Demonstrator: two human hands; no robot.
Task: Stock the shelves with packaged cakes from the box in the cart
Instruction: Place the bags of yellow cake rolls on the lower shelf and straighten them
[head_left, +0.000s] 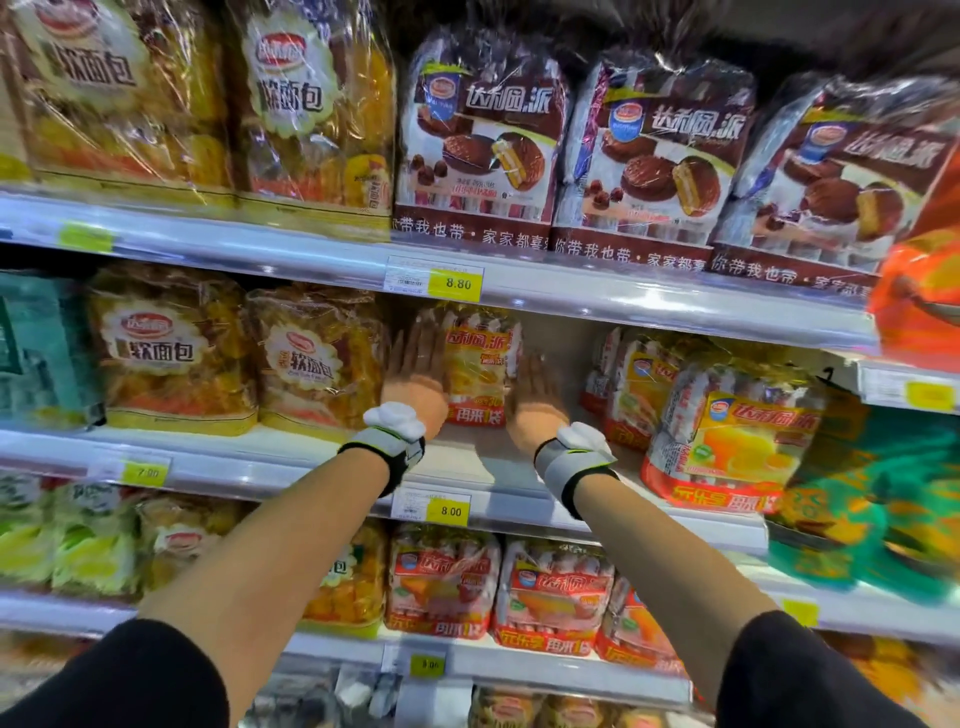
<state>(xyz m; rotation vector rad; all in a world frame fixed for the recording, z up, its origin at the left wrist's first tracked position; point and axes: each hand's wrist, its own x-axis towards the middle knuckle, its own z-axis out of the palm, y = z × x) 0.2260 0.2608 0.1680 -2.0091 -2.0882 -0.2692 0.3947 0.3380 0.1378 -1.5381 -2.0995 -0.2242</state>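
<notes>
the person reaches both arms into the middle shelf (467, 470) of a store rack. the left hand (415, 379) lies flat, fingers straight, against the left side of a yellow-and-red cake pack (480, 364). the right hand (535, 400) lies flat, fingers straight, against the pack's right side. the pack stands upright between the two palms, deep on the middle shelf, above the 8.00 price tag (449, 511); motion blur hides the fingertip contact. each wrist carries a grey strap with a white pad. just left of the pack stand bags of soft bread (317, 364). to the right, apart from it across a bare gap of shelf, stand more cake packs (727, 441) of the same kind. the upper shelf holds brown chocolate pie packs (483, 140) above an 8.80 tag (457, 283). the lower shelf holds further red cake packs (441, 582). the cart and box are out of view.
</notes>
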